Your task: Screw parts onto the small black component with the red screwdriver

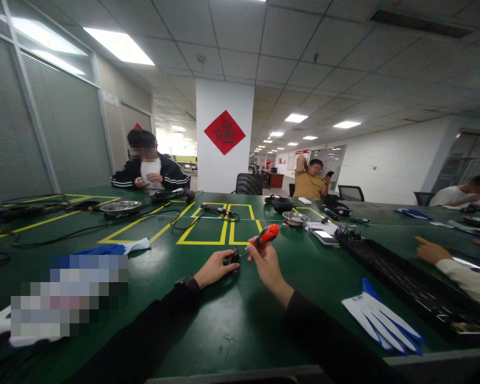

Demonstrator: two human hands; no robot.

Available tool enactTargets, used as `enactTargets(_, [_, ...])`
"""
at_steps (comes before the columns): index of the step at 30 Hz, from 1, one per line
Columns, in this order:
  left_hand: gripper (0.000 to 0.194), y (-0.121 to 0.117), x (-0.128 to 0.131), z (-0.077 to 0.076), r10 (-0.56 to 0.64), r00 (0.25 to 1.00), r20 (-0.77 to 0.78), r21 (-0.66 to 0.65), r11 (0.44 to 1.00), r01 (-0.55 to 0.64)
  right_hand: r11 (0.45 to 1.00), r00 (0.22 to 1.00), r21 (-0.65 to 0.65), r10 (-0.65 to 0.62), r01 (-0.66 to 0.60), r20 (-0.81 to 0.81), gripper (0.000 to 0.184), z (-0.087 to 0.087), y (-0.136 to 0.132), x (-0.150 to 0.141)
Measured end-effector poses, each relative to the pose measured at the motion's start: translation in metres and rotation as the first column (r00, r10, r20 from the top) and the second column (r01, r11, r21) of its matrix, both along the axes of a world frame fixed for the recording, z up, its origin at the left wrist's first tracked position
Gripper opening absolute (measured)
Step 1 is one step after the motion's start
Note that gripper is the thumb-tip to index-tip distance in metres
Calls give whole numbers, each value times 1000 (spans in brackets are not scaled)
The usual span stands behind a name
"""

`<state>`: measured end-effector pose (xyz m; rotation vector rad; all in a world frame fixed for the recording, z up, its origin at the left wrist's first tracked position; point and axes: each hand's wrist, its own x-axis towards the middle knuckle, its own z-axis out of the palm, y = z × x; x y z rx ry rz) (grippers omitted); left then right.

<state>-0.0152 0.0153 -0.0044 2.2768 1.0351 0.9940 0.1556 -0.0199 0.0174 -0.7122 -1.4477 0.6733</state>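
Note:
In the head view, my left hand [216, 268] is closed around a small black cylindrical part [236, 256], which stands upright on or just above the green table. My right hand [264, 261] grips a screwdriver with a red and black handle [269, 233]. The handle slants up to the right, and the thin shaft [245, 257] points down-left at the side of the black part. Whether the tip touches or enters the part is too small to tell.
White and blue gloves [384, 320] lie at the right, beside a long black tray [400, 274]. Metal bowls [121, 207], cables [220, 210] and a phone [324, 236] are farther back on the table [232, 341]. A co-worker's hand [432, 250] reaches in from the right.

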Motion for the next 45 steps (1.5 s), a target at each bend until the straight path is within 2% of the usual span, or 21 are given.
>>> enactTargets(5, [28,1,0,0,-30,999,21,-24,999,31,999,998,-3,38,-39,-43,22,2,-2,-1])
enactTargets(7, [28,2,0,-1,-57,998,29,-41,998,58,1000,994,21,0,2,-108,23,2,-3,-1])
enactTargets(10, [32,5,-1,-5,-60,998,29,-38,997,61,990,960,61,-110,130,-257,24,5,-4,1])
enactTargets(14, [67,7,-3,-10,93,996,5,80,992,-93,961,892,45,-234,271,-387,26,6,3,7])
enactTargets(16, [75,6,-4,-11,119,993,-3,88,989,-118,956,876,12,-264,293,-404,26,4,10,11])
enactTargets(20, [67,7,-4,-12,1,1000,11,61,998,-1,959,871,-53,-277,280,-407,31,-2,19,15])
enactTargets(23, [68,10,-3,-14,84,996,-14,79,993,-83,956,867,-62,-286,286,-407,31,-4,21,15])
enactTargets(25, [55,12,-3,-15,148,987,-62,71,987,-144,954,866,-58,-292,294,-406,30,-5,21,15])
enactTargets(28, [39,13,-2,-15,147,984,-104,55,988,-142,953,868,-55,-295,298,-400,29,-5,21,15])
enactTargets(31, [38,16,-4,-10,133,991,-12,46,990,-133,953,869,-54,-294,297,-397,30,-5,21,14])
enactTargets(33, [39,22,-9,-6,180,977,118,39,982,-186,954,872,-49,-290,295,-395,29,-5,20,13])
enactTargets(35, [41,33,-21,-3,310,926,217,19,947,-321,955,875,-41,-287,295,-389,29,-6,18,12])
enactTargets(37, [46,46,-40,-2,573,803,165,-14,815,-579,955,882,-30,-283,294,-376,29,-7,17,11])
enactTargets(38, [47,52,-51,-2,632,764,132,-20,772,-635,956,884,-28,-281,292,-374,28,-8,17,10])
enactTargets(41, [45,69,-89,-2,741,670,32,-3,671,-742,962,889,-43,-266,270,-372,27,-13,19,6])
enactTargets(45, [38,82,-133,0,836,525,-159,95,542,-835,973,906,-79,-232,219,-353,28,-21,23,2])
